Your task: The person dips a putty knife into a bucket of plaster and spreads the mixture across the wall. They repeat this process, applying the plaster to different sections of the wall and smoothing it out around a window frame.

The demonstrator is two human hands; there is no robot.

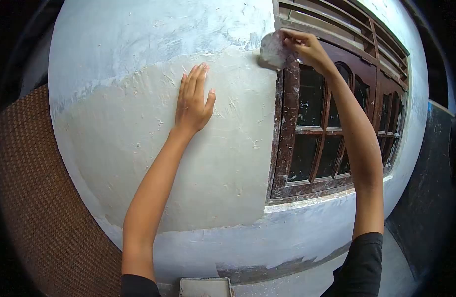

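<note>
My left hand (192, 103) lies flat against the wall (228, 163), fingers stretched upward, on a grey-beige coated patch. Up by the window's top left corner, my right hand (307, 48) grips a rounded, whitish, smeared scraper (275, 50) between thumb and fingers. The scraper is at the wall's edge beside the brown window frame (289, 104). Above the beige patch the wall is pale blue-white, with rough, ragged marks along the border.
A woven brown panel (49, 198) stands at the left. A tray (205, 287) rests low at the bottom centre. Brown slats (337, 17) run above the window. A dark panel (428, 183) is at the right.
</note>
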